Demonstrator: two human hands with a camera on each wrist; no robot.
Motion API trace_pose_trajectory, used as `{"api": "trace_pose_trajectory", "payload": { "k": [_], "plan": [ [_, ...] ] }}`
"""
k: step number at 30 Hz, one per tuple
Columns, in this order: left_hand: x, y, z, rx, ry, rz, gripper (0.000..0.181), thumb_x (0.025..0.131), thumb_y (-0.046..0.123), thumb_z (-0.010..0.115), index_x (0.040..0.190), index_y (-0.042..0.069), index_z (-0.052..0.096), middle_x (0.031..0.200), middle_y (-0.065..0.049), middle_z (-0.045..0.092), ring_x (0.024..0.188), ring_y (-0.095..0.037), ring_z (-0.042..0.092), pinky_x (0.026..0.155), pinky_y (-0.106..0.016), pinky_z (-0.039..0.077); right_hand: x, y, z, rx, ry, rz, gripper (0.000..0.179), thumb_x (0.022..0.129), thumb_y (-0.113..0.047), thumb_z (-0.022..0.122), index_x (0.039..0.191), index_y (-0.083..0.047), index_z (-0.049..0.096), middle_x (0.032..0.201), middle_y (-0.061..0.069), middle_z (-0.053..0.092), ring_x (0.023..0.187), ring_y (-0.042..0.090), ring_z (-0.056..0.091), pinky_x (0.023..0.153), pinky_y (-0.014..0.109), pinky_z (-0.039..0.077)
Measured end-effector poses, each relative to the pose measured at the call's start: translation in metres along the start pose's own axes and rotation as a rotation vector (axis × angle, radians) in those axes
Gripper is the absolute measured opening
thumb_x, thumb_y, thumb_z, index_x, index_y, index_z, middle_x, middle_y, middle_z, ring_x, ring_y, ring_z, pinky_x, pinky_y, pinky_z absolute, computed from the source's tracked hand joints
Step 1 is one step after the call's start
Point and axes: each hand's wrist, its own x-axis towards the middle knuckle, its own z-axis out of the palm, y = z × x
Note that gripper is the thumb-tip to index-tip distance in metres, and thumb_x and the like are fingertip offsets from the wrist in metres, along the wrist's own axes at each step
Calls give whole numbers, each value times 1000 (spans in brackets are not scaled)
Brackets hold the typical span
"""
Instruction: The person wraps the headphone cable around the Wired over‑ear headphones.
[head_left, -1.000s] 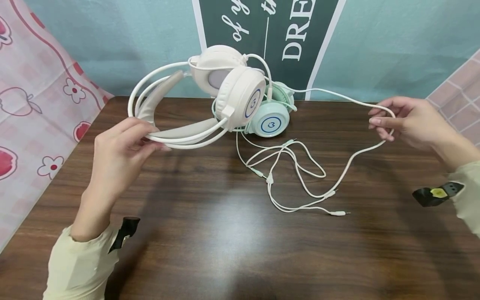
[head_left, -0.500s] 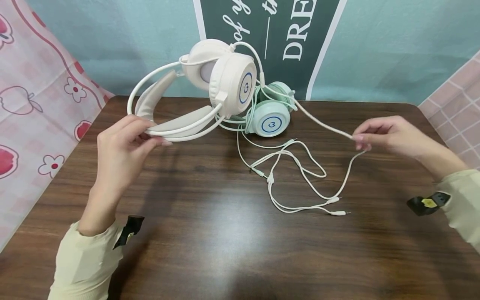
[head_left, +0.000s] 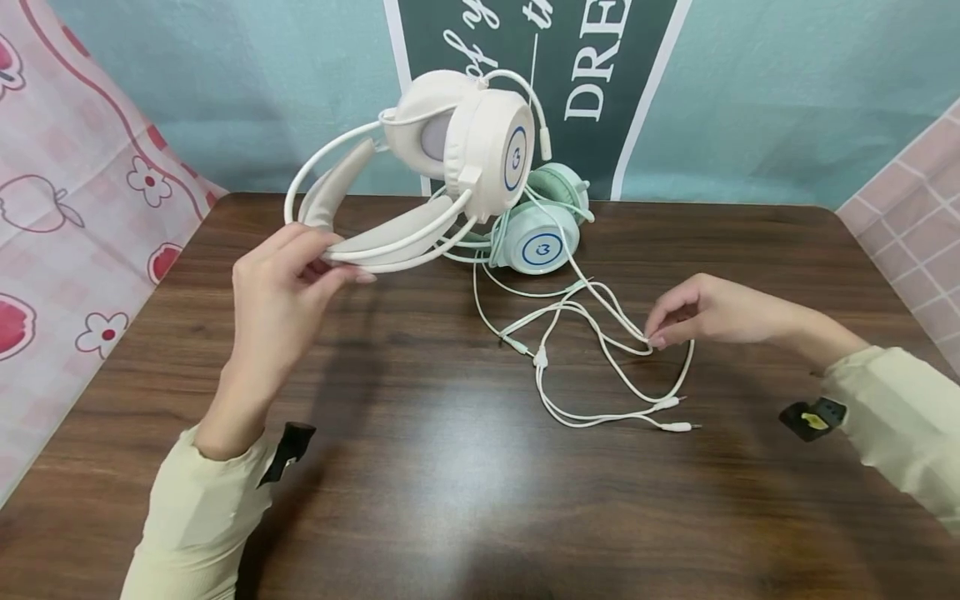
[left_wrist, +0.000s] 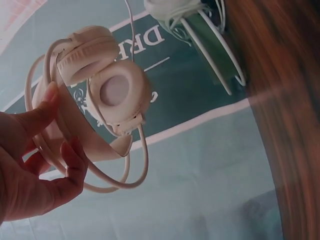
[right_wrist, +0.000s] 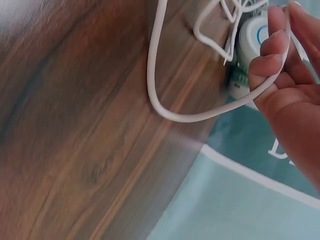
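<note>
My left hand (head_left: 281,292) grips a white headset (head_left: 491,154) by its headband, holding it above the table with the earcups pointing away. In the left wrist view the thumb and fingers pinch the headband (left_wrist: 75,115). My right hand (head_left: 720,308) pinches the headset's white cable (right_wrist: 185,117) low over the table, and a loop of it hangs from the fingers. Behind the white headset stands a mint green headset (head_left: 542,242), partly hidden by it. The white cable's split end lies on the table with two plugs (head_left: 675,427).
The dark wooden table (head_left: 450,500) ends at a blue backdrop (head_left: 765,108) with a dark printed panel. A pink patterned cloth (head_left: 82,250) hangs on the left. The mint headset's thin cable (head_left: 517,343) lies tangled among the white cable's loops.
My right hand has moved left and down with the cable, which now hangs slacker. My left hand has shifted slightly right, carrying the white headset a little higher.
</note>
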Motion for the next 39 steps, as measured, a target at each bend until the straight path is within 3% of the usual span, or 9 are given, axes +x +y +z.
{"api": "trace_pose_trajectory", "payload": {
  "k": [7,10,15,19,25,30,36,39],
  "plan": [
    [6,11,10,-23,23,-77,21,64,10,81,79,2,68,75,-7,60,60,-10,53,59,-14,40,8,-8,14,10,-13,-18,7,81,0,64,85,-5,68,78,2,65,70,3,57,61,21,48],
    [8,13,13,26,34,-48,21,68,14,79,80,2,67,76,-9,60,62,-15,58,61,-20,42,9,-13,19,24,-29,-37,10,80,2,65,85,-6,68,80,-4,64,71,4,56,62,21,48],
    [9,14,16,96,72,-9,22,70,17,77,79,2,65,76,-11,59,64,-23,59,61,-37,42,5,-18,18,63,-15,-80,16,80,4,65,89,-9,69,84,0,64,75,7,58,64,23,48],
    [7,12,18,172,62,44,24,68,18,76,81,1,65,78,-11,59,64,-33,56,56,-44,40,-1,-22,9,130,9,-170,24,79,11,62,92,-8,68,87,7,64,77,12,58,65,22,49],
    [5,12,22,225,36,93,21,70,15,75,83,1,64,80,-13,59,60,-38,49,54,-44,37,-3,-32,-1,209,0,-272,29,75,20,59,94,0,67,90,12,62,80,16,59,68,22,49],
    [6,17,25,236,14,85,20,70,14,73,82,2,62,82,-14,59,61,-39,46,56,-45,36,1,-47,-2,180,-55,-295,31,75,19,60,95,-3,67,89,10,62,82,17,57,69,24,50],
    [6,18,27,232,-21,73,21,69,14,73,81,1,62,80,-14,59,61,-37,47,59,-44,35,10,-61,-4,193,-102,-462,43,67,27,60,97,-3,66,89,8,61,84,16,54,66,25,46],
    [5,17,26,240,-48,84,20,70,15,72,81,1,62,80,-13,59,61,-36,48,60,-43,36,12,-69,-8,225,-92,-493,42,67,28,60,97,-1,65,89,10,60,83,17,54,65,25,46]
  ]
}}
